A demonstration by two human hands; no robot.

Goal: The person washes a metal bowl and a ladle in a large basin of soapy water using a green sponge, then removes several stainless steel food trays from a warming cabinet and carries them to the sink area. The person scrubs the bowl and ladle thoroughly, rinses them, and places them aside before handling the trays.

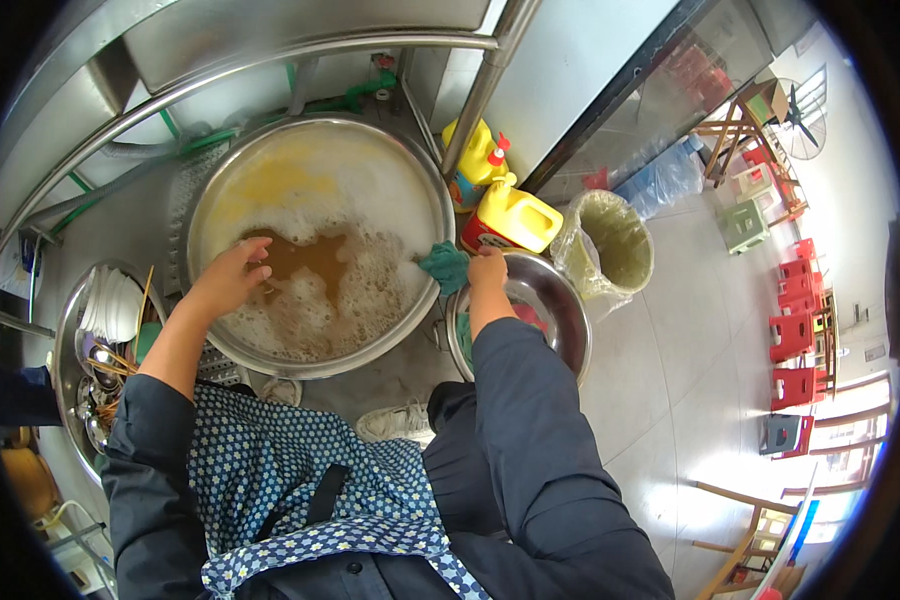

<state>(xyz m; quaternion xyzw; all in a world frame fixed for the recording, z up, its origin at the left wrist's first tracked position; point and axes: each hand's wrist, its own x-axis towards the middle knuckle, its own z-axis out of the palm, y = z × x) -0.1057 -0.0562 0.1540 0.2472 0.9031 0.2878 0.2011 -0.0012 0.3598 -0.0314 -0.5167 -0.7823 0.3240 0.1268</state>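
Note:
A wide round metal basin (444,217) stands before me, full of murky brown water under white foam (375,187). My left hand (234,274) hovers over its left side with the fingers apart and nothing in them. At the basin's right rim, my right hand (487,268) grips a green cloth (445,268), whose bunched end hangs over the edge. Below that hand is a smaller steel bowl (570,322), with some red and green material lying inside, partly covered by my forearm. Anything under the foam is hidden.
Two yellow detergent jugs (521,217) stand right of the basin, beside a lined bin (630,247). Left is a metal tub (67,390) with white plates (112,304), chopsticks and spoons. A steel rail (307,49) crosses above. Red stools (791,334) line the far right.

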